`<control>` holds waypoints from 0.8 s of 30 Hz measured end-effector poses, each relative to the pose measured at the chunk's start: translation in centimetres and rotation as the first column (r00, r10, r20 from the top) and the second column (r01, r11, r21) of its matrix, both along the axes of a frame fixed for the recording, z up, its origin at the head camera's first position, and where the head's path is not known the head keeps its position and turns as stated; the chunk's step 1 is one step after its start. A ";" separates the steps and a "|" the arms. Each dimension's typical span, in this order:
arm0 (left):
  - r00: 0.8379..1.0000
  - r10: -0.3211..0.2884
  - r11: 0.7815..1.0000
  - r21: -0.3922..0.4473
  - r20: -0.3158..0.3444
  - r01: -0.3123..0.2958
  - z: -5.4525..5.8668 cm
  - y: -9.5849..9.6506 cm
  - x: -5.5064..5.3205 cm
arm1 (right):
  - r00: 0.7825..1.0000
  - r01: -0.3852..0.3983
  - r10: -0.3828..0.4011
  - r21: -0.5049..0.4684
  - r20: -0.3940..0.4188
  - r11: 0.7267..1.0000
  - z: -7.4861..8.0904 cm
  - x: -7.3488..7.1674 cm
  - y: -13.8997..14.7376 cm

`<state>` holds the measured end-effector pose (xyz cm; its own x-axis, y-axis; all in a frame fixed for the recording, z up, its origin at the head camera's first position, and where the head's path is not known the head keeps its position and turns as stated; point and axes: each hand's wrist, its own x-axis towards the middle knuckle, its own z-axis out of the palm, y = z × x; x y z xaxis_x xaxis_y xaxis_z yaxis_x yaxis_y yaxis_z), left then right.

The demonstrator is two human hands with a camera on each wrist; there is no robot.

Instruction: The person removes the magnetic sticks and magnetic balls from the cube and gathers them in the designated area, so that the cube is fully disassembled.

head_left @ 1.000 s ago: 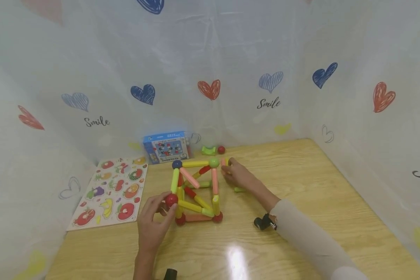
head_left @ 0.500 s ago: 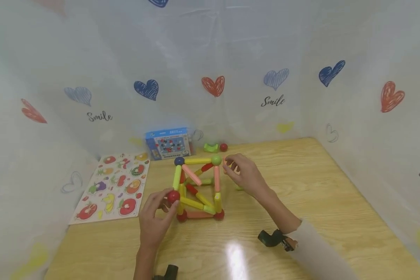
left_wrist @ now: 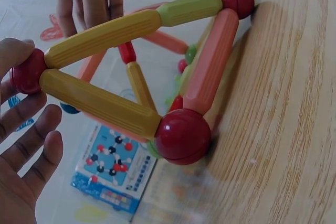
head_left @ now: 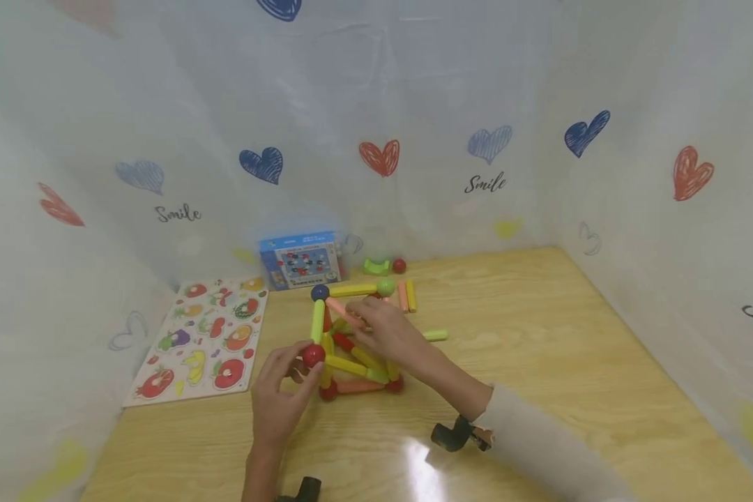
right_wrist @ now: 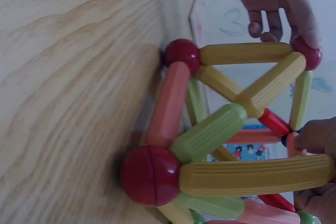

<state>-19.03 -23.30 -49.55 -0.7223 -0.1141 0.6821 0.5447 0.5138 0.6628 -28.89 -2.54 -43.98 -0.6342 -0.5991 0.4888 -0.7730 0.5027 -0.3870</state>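
Note:
A cube-like frame of magnetic rods and balls stands on the wooden table, with red balls at its front bottom corners. My left hand (head_left: 279,397) pinches the red ball (head_left: 314,355) at the near left upper corner between thumb and fingers. Over the top of the frame, my right hand (head_left: 392,335) holds the free end of a pink magnetic rod (head_left: 337,309). That rod's other end meets the dark blue ball (head_left: 320,293) at the far left upper corner. A yellow rod (head_left: 354,289) joins this ball to a green ball (head_left: 385,286). My right hand hides the frame's right side.
Pink (head_left: 403,296) and yellow (head_left: 411,295) rods lie side by side right of the frame, with a light green rod (head_left: 436,335) nearer. A blue box (head_left: 301,261), a green curved piece (head_left: 376,267) and a loose red ball (head_left: 399,265) sit behind. A fruit-picture board (head_left: 203,341) lies left.
My right hand has moved left from the loose pink and yellow rods to the pink rod on the frame. My left hand keeps its pinch on the red ball.

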 end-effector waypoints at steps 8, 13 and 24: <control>1.000 -0.002 1.000 -0.015 -0.018 0.002 -0.1 0.1 -0.1 | 0.998 -0.012 0.013 0.009 -0.066 1.000 -0.3 0.3 0.2; 0.999 0.008 1.000 -0.006 0.045 -0.008 0.1 0.0 0.1 | 1.000 0.018 -0.018 -0.042 -0.011 0.999 0.9 0.6 1.7; 0.994 0.025 1.000 0.003 0.111 -0.025 0.3 0.2 0.3 | 0.974 0.225 -0.221 -0.370 0.054 0.902 0.1 -2.2 10.5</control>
